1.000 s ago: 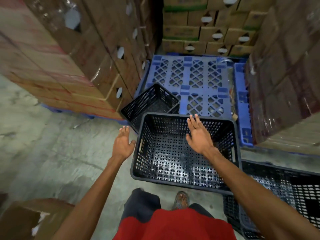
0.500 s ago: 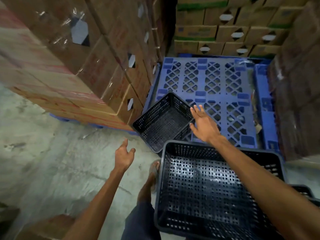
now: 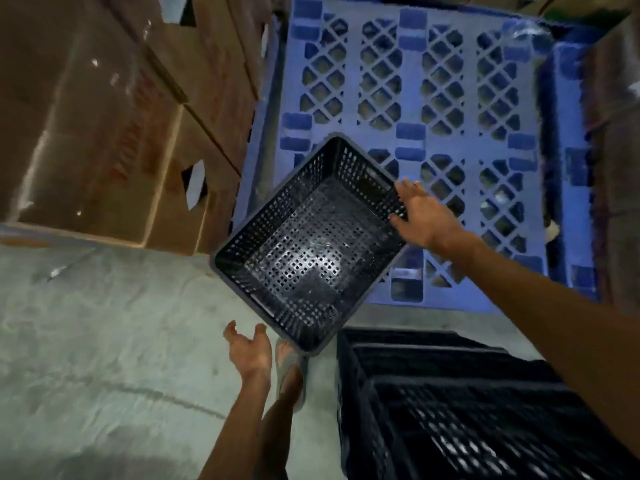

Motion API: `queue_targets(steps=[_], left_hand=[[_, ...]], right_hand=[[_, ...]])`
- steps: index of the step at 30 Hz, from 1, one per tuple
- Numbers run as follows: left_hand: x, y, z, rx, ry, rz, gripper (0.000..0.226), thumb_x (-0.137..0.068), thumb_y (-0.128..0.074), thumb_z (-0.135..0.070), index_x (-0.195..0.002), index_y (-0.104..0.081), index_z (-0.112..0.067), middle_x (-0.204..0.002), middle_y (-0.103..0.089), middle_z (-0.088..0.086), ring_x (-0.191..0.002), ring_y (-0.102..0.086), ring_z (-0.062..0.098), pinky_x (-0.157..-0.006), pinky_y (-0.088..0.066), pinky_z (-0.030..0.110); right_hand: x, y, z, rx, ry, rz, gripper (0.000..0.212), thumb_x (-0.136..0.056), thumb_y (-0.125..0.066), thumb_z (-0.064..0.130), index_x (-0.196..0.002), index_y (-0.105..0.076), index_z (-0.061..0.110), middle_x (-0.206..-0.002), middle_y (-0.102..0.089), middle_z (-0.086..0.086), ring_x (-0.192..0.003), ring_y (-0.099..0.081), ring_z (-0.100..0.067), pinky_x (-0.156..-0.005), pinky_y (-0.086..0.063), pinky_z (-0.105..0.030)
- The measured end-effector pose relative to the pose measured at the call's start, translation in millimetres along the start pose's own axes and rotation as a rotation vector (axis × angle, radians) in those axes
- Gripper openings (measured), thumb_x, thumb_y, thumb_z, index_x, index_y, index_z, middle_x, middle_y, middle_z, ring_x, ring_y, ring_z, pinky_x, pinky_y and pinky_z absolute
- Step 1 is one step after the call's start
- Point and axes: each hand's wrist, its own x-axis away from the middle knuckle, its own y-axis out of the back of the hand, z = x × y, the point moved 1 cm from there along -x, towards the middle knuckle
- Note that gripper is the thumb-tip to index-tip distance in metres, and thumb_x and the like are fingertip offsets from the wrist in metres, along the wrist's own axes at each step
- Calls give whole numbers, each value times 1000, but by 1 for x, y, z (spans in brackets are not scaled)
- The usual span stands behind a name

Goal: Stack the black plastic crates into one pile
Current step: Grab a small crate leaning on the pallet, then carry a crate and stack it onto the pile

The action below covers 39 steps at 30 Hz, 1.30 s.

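The right hand (image 3: pixel 424 220), fingers spread, touches the right rim of the small black crate (image 3: pixel 308 247); the left hand (image 3: pixel 251 351), open and empty, hovers beside its near corner.

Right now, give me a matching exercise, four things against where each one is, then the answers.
Things:
1. small black crate
2. blue pallet
3. cardboard boxes
4. right hand

Places:
A. stacked at upper left
B. at the small crate's far right rim
C. tilted, partly over the pallet's near edge
D. flat on the floor, top centre

Pairs: 1-C, 2-D, 3-A, 4-B
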Motion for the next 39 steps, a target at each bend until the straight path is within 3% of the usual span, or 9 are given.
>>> queue_targets(steps=[5, 9, 11, 14, 17, 20, 23, 32, 39], left_hand=[[-72, -64, 44, 216, 131, -3, 82, -84, -68, -33, -152, -23, -26, -157, -38, 9, -140, -43, 30, -115, -34, 42], [-101, -103, 70, 257, 202, -40, 57, -80, -72, -29, -130, -47, -25, -112, -67, 2, -96, -65, 25, -85, -52, 32], [-105, -116, 74, 231, 205, -99, 39, -79, -72, -26, -115, -58, -26, -101, -69, 3, -87, -65, 26, -79, -54, 31], [-108, -125, 74, 219, 255, -155, 38, -82, -69, -29, -119, -67, -17, -106, -70, 14, -99, -67, 35, -93, -55, 46], [-110, -117, 72, 224, 257, -172, 39, -86, -68, -35, -109, -69, -4, -93, -68, 16, -93, -68, 37, -90, -55, 47], [-106, -99, 62, 244, 188, -200, 43, -87, -69, -38, -106, -70, 0, -85, -64, 12, -82, -66, 30, -83, -54, 39], [-84, -75, 51, 281, 151, -171, 39, -86, -70, -39, -107, -72, -6, -86, -66, 11, -81, -66, 27, -83, -55, 38], [54, 28, -65, 412, -167, -67, 26, -84, -72, -36, -86, -66, -11, -82, -66, 12, -79, -65, 25, -78, -57, 45], [202, 148, -176, 504, -588, -32, 30, -88, -69, -23, -108, -71, -1, -88, -64, 10, -84, -58, 19, -70, -49, 37]], right_hand=[[-115, -68, -21, 101, -1, -106, 81, -96, -51, 36, -156, -6, 5, -164, -1, -17, -152, -1, -34, -119, -23, -49], [-165, -104, -47, 38, -139, -196, 87, -94, -56, 37, -156, -3, 5, -164, 0, -18, -152, -2, -35, -121, -20, -47], [-173, -118, -56, 9, -191, -224, 86, -92, -59, 34, -156, -8, 6, -162, -17, -18, -148, -19, -36, -117, -27, -48], [-178, -121, -63, -37, -227, -383, 61, -92, -58, 28, -145, -34, 9, -134, -55, -19, -120, -54, -40, -96, -45, -49], [-179, -107, -67, -133, -255, -433, 33, -97, -50, 26, -123, -55, 5, -112, -66, -24, -102, -63, -43, -81, -50, -45], [-165, -89, -73, -70, -147, -394, 27, -100, -43, 24, -111, -55, 3, -95, -64, -29, -85, -62, -44, -62, -41, -40], [-127, -54, -75, -51, -67, -421, 26, -102, -41, 21, -108, -53, -1, -78, -59, -28, -73, -59, -45, -55, -36, -42], [82, 144, -76, -96, -23, -670, 28, -100, -47, 20, -112, -60, -2, -89, -68, -32, -84, -63, -48, -67, -45, -46], [277, 271, -87, -231, -17, -998, 27, -98, -49, 21, -113, -61, 2, -101, -70, -30, -93, -65, -49, -80, -49, -55]])
